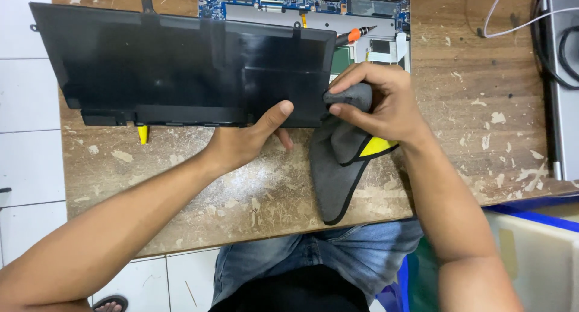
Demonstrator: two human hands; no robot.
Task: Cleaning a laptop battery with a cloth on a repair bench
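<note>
Wiping item: flat black battery pack [181, 68], held above the worn wooden table [253, 191]; left hand [244, 140] pinches its near edge. Right hand [386, 101] presses a bunched grey cloth [341, 149] to its right corner. Advisable: light strokes, firm support, pack level.

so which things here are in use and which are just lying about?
In use:
left hand holding the black battery pack
right hand pressing the grey cloth to it

Lying about:
screwdriver
opened laptop
white cable
yellow pry tool

Worn wooden table [470, 107], white-tiled floor [27, 161]
</note>
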